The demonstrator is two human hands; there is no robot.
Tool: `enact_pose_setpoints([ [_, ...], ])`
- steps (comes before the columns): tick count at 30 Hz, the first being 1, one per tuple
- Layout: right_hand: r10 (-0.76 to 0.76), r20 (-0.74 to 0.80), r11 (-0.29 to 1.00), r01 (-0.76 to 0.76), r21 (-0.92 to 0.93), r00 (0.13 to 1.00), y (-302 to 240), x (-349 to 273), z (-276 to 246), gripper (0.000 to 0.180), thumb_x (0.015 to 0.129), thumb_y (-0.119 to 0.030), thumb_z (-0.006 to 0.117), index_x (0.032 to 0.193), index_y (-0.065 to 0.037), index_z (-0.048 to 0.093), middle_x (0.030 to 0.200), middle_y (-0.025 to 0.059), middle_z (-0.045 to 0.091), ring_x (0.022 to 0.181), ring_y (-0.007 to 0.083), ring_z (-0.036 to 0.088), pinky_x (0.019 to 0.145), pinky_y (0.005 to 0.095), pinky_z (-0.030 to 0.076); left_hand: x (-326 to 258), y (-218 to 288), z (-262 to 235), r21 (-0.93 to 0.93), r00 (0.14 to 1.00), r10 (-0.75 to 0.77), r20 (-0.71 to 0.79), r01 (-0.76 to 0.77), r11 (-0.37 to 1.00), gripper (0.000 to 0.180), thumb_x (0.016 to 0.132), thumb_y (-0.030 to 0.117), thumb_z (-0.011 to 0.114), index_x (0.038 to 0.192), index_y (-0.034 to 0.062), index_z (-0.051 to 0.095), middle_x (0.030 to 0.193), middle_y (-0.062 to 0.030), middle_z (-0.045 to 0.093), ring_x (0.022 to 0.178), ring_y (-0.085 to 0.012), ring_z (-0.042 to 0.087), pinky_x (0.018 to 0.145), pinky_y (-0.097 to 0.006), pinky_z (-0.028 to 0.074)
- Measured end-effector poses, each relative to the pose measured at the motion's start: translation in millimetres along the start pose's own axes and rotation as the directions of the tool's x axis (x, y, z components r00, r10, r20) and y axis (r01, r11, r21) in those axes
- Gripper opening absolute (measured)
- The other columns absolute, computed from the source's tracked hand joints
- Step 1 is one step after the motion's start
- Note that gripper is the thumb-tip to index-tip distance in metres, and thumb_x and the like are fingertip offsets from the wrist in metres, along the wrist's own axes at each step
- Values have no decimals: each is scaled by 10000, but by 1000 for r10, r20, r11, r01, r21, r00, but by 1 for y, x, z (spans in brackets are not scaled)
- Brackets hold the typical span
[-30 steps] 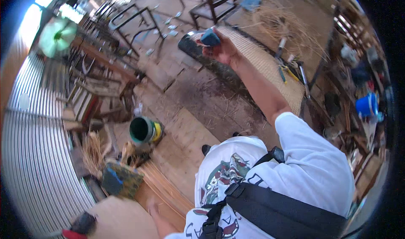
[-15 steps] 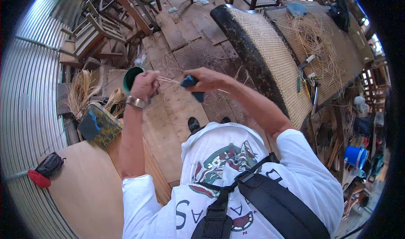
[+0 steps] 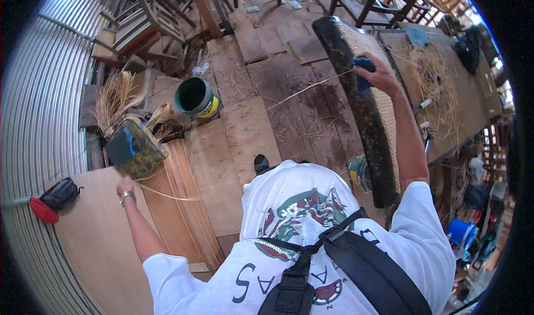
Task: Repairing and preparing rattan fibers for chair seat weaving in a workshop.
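Observation:
My right hand (image 3: 379,75) is closed round a dark blue cloth (image 3: 364,83), held over the dark-edged woven cane panel (image 3: 384,101) on the right. A thin pale cane strand (image 3: 308,85) runs from the cloth down and to the left. At the lower left, my left hand (image 3: 125,188), with a metal watch (image 3: 127,195) on its wrist, is closed on a strand, whose pale length curves off to the right. The left fingers are small and partly blurred. Whether both lengths are one strand, I cannot tell.
A dark green bucket (image 3: 216,97) stands ahead on the floorboards, near bundles of cane (image 3: 114,101) and a paint-stained seat (image 3: 135,148). Loose cane (image 3: 431,73) and tools lie on the right-hand table. Wooden chairs (image 3: 147,28) stand farther off. A black and red bag (image 3: 58,197) rests on the left board.
My hands have spread far apart. The left moved down and left, away from the bucket; the right moved up and right with the cloth, over the woven panel. The view has shifted slightly.

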State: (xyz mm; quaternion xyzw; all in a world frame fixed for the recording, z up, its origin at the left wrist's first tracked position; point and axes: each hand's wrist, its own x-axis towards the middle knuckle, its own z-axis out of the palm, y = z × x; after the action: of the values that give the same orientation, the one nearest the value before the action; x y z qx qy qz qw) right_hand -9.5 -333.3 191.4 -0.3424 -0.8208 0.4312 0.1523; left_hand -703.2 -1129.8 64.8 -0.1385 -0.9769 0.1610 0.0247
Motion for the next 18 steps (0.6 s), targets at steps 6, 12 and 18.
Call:
enact_pose_setpoints([
  [6,-25,106,931,-15,364,994,-58,-2,63,537,815,-248,769,1310,-160,578,1124,15,572,1056,136,539,926,294,442,-120,329,-123,-767,804,593,40,-356,533,429,859,423,643,803,-2,660,665,-92,613,614,-191,575,575,-382,450],
  [12,-105,621,966,-69,249,777,-133,-5,188,596,810,-254,789,1342,-118,559,1080,30,572,1015,156,543,918,298,444,-187,481,-215,-891,474,874,-107,-437,128,323,909,314,611,734,44,615,604,-43,565,572,-116,539,531,-327,425],
  [18,-58,596,948,-142,283,801,-95,-10,249,313,908,-316,726,1064,-49,681,923,33,661,876,123,584,837,293,483,-189,528,-259,-980,335,928,-166,-161,-117,265,950,304,625,845,63,662,668,14,606,596,-73,546,509,-258,426],
])
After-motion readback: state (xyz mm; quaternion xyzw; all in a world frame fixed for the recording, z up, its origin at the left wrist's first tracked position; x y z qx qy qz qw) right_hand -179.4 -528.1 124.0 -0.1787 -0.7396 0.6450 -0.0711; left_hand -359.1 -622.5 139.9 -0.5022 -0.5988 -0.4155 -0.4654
